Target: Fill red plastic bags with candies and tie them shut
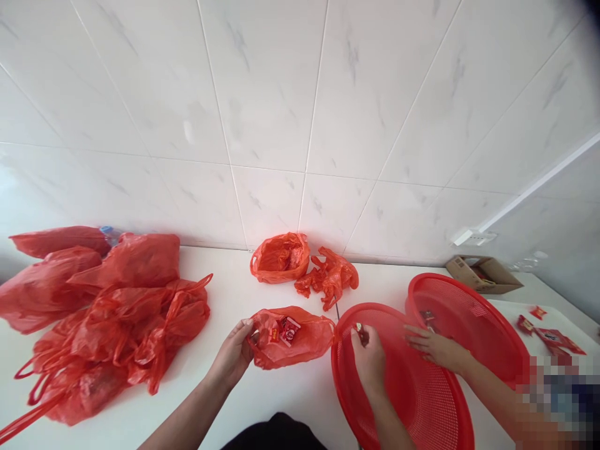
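My left hand is closed on the left rim of an open red plastic bag lying on the white table. Red-wrapped candies show inside the bag. My right hand hovers over the near red mesh basket and pinches a small wrapped candy at its fingertips. Another person's hand reaches in from the right, resting where the near basket meets a second red basket.
A heap of filled red bags covers the table's left side. An open red bag and a crumpled one lie by the tiled wall. A cardboard box and loose candy packets sit at the far right.
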The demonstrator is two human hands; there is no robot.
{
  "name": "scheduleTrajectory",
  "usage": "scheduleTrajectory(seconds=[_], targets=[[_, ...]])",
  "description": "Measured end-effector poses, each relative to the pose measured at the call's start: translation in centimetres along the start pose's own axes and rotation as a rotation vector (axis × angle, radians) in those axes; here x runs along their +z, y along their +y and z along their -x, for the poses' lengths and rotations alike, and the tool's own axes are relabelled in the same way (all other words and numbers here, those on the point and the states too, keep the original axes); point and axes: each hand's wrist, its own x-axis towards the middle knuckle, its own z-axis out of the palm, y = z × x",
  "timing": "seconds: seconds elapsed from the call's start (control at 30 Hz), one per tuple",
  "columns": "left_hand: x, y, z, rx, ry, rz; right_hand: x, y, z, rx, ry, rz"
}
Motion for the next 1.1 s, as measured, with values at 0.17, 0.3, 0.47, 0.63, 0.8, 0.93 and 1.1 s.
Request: scheduleTrajectory(seconds=[0.17,0.3,0.47,0.63,0.8,0.93,1.1], targets=[[0.3,0.1,-0.3,0.010,-0.042,-0.004,4.7,-5.2,3.0,-0.228,-0.111,-0.201],[0.5,0.2,-0.2,0.016,-0.048,0.006,6.5,-6.3,2.8,-0.246,-0.171,-0.026],[0.2,0.6,0.4,0.019,-0.051,-0.018,7.1,-4.8,1.5,-0.170,-0.101,0.081],[0.6,1.5,1.4,0.033,-0.090,-0.116,6.8,-4.0,0.4,-0.280,-0.154,0.098],[1.4,3.6,2.1,0.110,-0.118,-0.370,5.0,-6.2,0.3,-0.229,-0.303,-0.048],[1.8,6.7,2.7,0.336,-0.053,-0.838,2.1,-9.5,0.6,-0.151,-0.436,-0.347],[2.8,10.3,4.5,0.686,0.173,-1.478,0.6,-12.0,0.9,-0.210,-0.288,-0.568]])
